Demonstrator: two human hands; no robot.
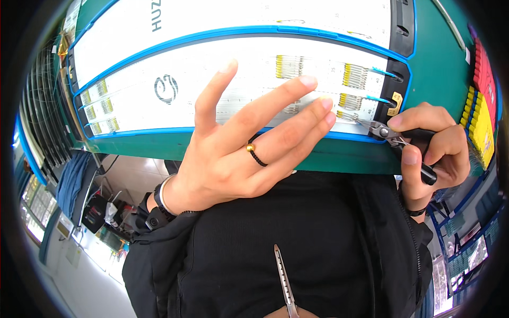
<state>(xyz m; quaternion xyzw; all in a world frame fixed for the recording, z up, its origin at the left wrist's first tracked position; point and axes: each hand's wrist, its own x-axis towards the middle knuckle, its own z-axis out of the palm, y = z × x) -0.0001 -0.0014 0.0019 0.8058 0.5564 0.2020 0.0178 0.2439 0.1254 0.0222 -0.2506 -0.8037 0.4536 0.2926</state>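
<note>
Over the long white case (212,95) with blue rims and black ends, my left hand (233,138) lies with its fingers stretched apart. Its fingertips reach beside a row of small metal pieces (348,115) that look like fish hooks. My right hand (437,140) grips small pliers (405,143) with black handles at the case's right end. The pliers' pointed tip meets the right side of that lowest row; whether it pinches a piece is too small to tell. More hook rows (355,76) with yellow ends stand above, two with blue strands running to the black end.
Another white panel (212,26) lies beyond, with two loose hook-like pieces. Both rest on a green table (440,74). Yellow (480,127) and red foam-like blocks (484,74) stand at the right edge. A narrow ridged metal tool (284,281) shows before my black jacket.
</note>
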